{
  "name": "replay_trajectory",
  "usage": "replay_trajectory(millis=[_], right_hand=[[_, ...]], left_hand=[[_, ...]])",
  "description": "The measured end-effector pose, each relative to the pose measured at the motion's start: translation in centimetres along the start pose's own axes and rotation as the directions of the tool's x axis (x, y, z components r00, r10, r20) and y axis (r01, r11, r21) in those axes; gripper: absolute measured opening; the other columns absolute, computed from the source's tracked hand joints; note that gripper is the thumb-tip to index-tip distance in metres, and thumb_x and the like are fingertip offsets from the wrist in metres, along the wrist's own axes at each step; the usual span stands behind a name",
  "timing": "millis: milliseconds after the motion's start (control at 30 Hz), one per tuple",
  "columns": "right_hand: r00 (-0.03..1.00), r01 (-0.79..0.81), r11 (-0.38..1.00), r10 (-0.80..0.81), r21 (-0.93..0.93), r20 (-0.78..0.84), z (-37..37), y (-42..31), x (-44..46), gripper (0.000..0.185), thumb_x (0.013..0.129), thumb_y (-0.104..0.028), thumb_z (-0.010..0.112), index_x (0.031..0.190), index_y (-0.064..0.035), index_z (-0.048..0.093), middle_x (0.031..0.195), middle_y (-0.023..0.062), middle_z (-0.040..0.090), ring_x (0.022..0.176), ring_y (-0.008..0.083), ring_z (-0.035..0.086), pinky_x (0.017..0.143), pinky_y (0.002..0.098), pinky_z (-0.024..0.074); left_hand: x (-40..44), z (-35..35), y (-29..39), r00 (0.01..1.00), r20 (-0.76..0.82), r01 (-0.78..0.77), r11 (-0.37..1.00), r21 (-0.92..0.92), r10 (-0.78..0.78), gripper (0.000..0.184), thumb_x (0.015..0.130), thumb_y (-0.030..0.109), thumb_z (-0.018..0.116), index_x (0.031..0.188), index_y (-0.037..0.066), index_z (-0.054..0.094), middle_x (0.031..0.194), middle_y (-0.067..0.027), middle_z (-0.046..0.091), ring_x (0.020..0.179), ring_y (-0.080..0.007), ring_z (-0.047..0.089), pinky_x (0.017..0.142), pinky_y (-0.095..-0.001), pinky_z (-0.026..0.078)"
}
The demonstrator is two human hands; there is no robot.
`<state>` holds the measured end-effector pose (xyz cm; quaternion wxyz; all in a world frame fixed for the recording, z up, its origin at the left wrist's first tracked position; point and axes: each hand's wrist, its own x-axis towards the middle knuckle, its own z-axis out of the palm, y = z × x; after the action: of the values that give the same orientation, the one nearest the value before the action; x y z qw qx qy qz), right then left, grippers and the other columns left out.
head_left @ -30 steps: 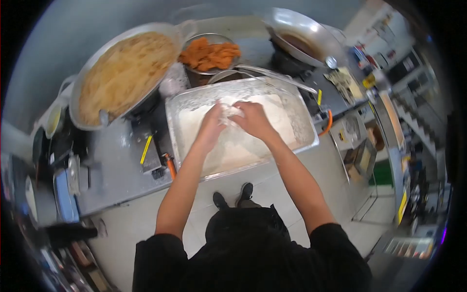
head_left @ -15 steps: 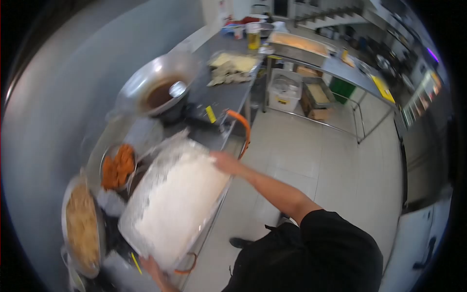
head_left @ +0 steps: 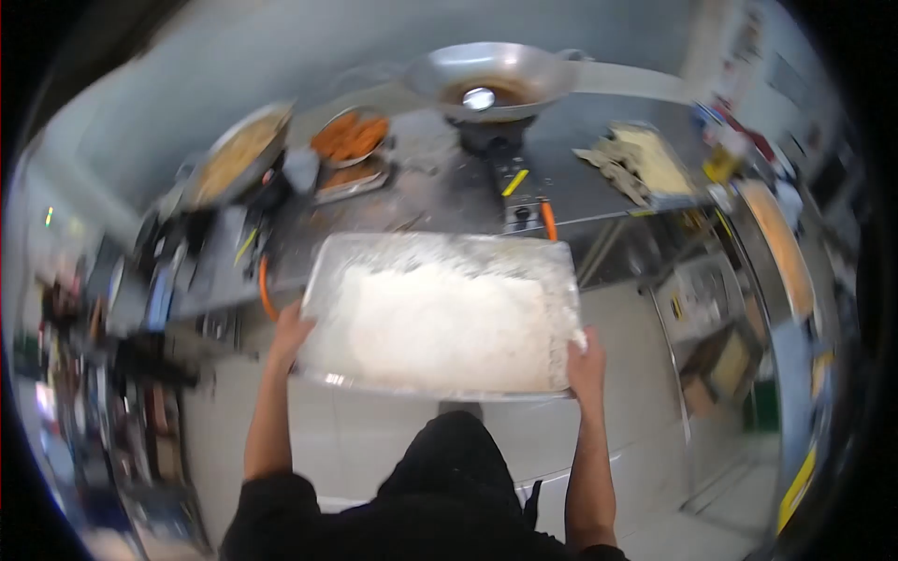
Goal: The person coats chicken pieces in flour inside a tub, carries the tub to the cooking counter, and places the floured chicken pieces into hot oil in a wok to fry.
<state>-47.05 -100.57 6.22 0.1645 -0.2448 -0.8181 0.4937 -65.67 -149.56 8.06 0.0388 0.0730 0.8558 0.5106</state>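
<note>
Both hands carry a rectangular metal tray (head_left: 323,271) in front of my body, over the floor by the counter's front edge. White flour-like powder (head_left: 440,323) covers most of its bottom, with bare patches along the far side. My left hand (head_left: 293,329) is closed round the tray's left rim. On the opposite short side, my right hand (head_left: 586,366) grips the right rim. The fingers under the tray are hidden.
On the steel counter (head_left: 430,201) stand a large wok (head_left: 543,79) with brown liquid, a bowl of orange food (head_left: 351,138) and an oval pan of pale food (head_left: 238,159). A tray of pale sheets (head_left: 655,159) lies right. Orange hoses (head_left: 548,221) hang at the front edge.
The tray has come off the counter's edge and is now held out before me, roughly level. My view has swung left to face the counter, and both hands stay on the rims.
</note>
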Motion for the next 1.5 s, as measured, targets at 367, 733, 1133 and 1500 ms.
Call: replay_trajectory(millis=[367,733,1133,1500], right_hand=[[0.995,0.085,0.992,-0.090,-0.093,-0.049,-18.8,14.2,8.9,0.016,0.080,-0.001,0.050,0.096,0.0027,0.050,0.084,0.0203,0.059,0.080,0.0311,0.060,0.073,0.0353,0.0443],[0.974,0.204,0.979,-0.202,-0.005,0.099,-27.8,15.7,19.7,0.016,0.079,-0.003,0.050,0.094,0.0021,0.049,0.088,0.0227,0.059,0.088,0.0361,0.058,0.076,0.0358,0.0434],[0.919,0.258,0.965,-0.232,-0.039,0.319,-18.5,4.0,26.9,0.017,0.077,0.002,0.047,0.094,0.0026,0.047,0.084,0.0202,0.057,0.081,0.0315,0.058,0.074,0.0345,0.0431],[0.895,0.188,0.982,-0.174,0.005,0.410,-17.1,7.1,27.2,0.012,0.075,0.001,0.048,0.087,0.0024,0.048,0.078,0.0181,0.055,0.076,0.0271,0.056,0.071,0.0335,0.0422]], left_hand=[[0.7,28.3,6.0,0.982,-0.084,0.165,0.983,-0.078,-0.171,0.028,0.075,0.001,0.057,0.102,-0.007,0.057,0.088,-0.0096,0.063,0.078,-0.0148,0.059,0.071,-0.0285,0.045],[-0.6,38.1,9.5,0.943,-0.238,0.190,0.965,-0.183,-0.231,0.029,0.075,0.003,0.057,0.103,-0.004,0.059,0.086,-0.0080,0.063,0.075,-0.0150,0.058,0.068,-0.0283,0.045],[1.9,26.9,12.4,0.884,-0.254,0.323,0.906,-0.273,-0.392,0.029,0.077,0.003,0.054,0.104,-0.006,0.058,0.089,-0.0090,0.063,0.079,-0.0139,0.058,0.072,-0.0290,0.046],[-3.1,29.1,10.9,0.791,-0.349,0.427,0.862,-0.273,-0.503,0.024,0.075,0.004,0.056,0.098,-0.005,0.059,0.079,-0.0055,0.060,0.072,-0.0121,0.055,0.068,-0.0268,0.043]])
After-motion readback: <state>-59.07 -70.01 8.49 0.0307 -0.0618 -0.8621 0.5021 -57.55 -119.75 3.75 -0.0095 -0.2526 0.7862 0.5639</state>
